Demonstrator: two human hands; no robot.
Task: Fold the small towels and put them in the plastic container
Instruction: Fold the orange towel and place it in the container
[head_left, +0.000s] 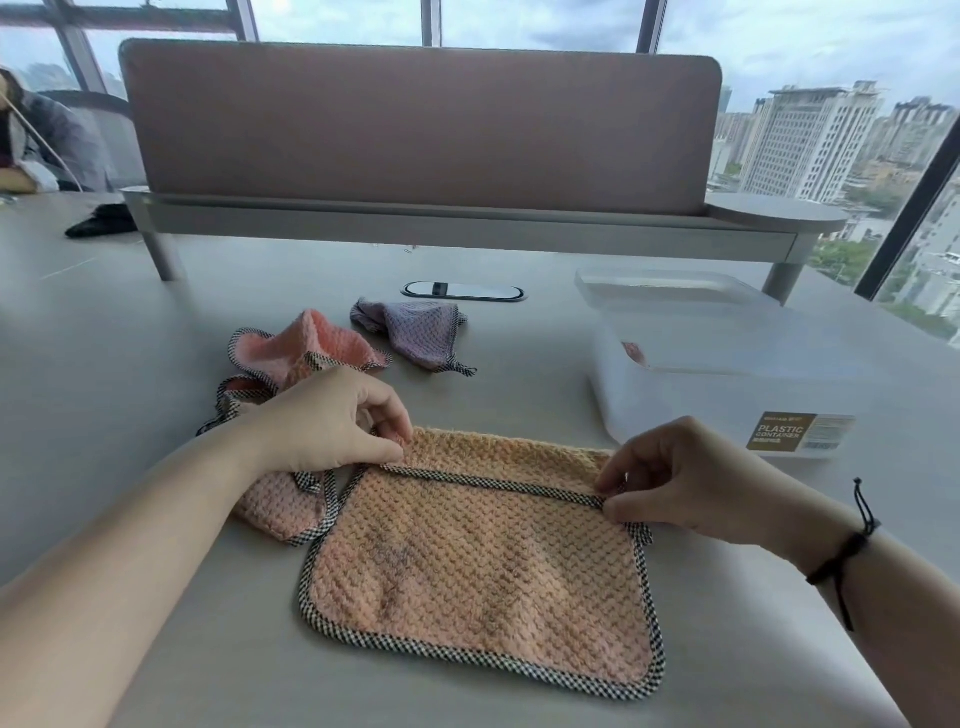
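An orange towel (478, 566) with checked trim lies flat in front of me, its far edge folded over toward me. My left hand (332, 421) pinches the fold's left corner. My right hand (680, 478) pinches its right corner. A crumpled pink towel (306, 348) and a crumpled purple towel (415, 332) lie farther back. Another pink towel (278, 506) is partly under my left forearm. The translucent plastic container (727, 384) stands at the right with something pink inside.
The container's lid (670, 291) lies behind it. A padded desk divider (421, 124) on legs spans the back. A black cable port (462, 291) is set into the grey table (104, 364). A seated person (31, 135) and a dark object (104, 221) are at far left.
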